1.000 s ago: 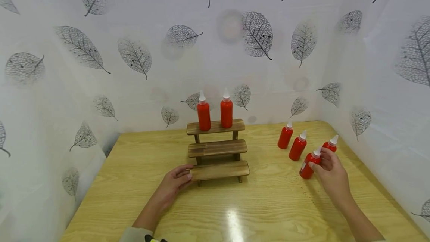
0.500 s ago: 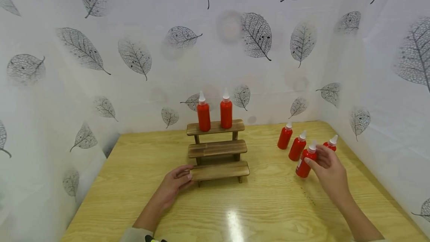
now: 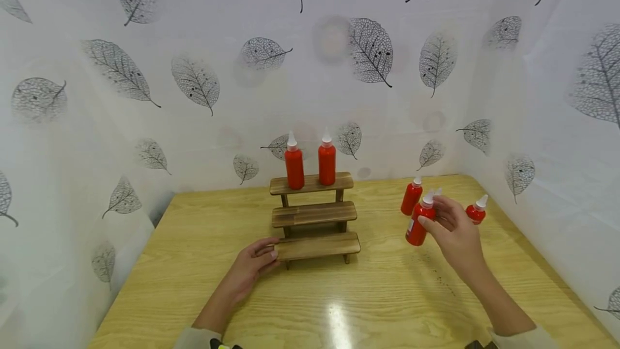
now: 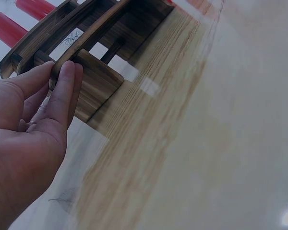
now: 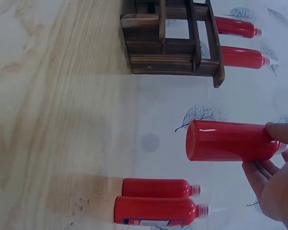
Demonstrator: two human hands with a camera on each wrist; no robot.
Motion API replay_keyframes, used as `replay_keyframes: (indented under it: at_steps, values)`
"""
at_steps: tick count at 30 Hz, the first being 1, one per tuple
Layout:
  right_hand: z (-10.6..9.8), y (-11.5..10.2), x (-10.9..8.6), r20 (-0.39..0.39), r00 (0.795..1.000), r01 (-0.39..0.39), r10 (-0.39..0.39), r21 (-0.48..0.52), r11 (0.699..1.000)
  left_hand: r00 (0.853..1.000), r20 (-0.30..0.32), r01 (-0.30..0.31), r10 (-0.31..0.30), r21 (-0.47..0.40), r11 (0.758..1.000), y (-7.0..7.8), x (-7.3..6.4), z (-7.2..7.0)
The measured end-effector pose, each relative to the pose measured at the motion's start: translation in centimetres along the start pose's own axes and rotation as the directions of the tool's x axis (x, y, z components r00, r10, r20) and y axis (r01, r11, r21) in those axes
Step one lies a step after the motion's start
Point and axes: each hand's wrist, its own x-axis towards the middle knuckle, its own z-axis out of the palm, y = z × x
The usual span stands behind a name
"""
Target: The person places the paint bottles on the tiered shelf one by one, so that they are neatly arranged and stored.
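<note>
My right hand [image 3: 455,230] pinches a red squeeze bottle [image 3: 419,225] near its shoulder, just below the white pointed cap. In the right wrist view this bottle [image 5: 230,141] hangs in the air, its base clear of the wooden table. My left hand [image 3: 252,267] grips the left end of the lowest step of a three-tier wooden stand [image 3: 317,246]. In the left wrist view, thumb and fingers [image 4: 62,91] pinch that step's end. Two more red bottles [image 3: 294,168] [image 3: 326,165] stand upright on the top step.
On the table's right side, a red bottle [image 3: 411,198] stands behind the held one, and another [image 3: 477,212] stands right of my hand. A third is mostly hidden behind the held bottle. Leaf-printed sheeting [image 3: 218,139] walls the table [image 3: 213,220] at back and sides.
My right hand has lifted the red squeeze bottle off the table and carried it left, toward the stand. My left hand has stayed on the lowest step.
</note>
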Motion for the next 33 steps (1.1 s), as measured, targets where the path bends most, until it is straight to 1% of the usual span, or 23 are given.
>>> replay_keyframes:
  at_steps: [6,13,20,26,33]
  values:
    - [1.3,-2.0,1.2,0.03,0.998,0.052,-0.054,0.054,0.997,1.0,-0.006,-0.006,0.006,0.009,1.0,-0.1,0.0,-0.1]
    - [3.0,-3.7,2.3,0.053,0.997,0.059,-0.064,0.101,0.993,1.0,0.006,-0.003,0.003,0.011,1.0,-0.3,0.1,0.1]
    - [5.1,-5.9,3.3,0.11,0.987,0.089,-0.117,0.234,0.968,1.0,-0.01,-0.003,0.003,0.0,1.0,-0.1,0.0,0.1]
    - [7.7,-7.6,3.9,0.153,0.978,0.092,-0.14,0.289,0.953,1.0,-0.005,-0.004,0.004,-0.008,1.0,-0.2,0.1,0.0]
    - [11.3,-9.1,4.7,0.22,0.962,0.092,-0.164,0.305,0.948,1.0,-0.004,-0.006,0.006,-0.009,1.0,-0.2,0.0,0.0]
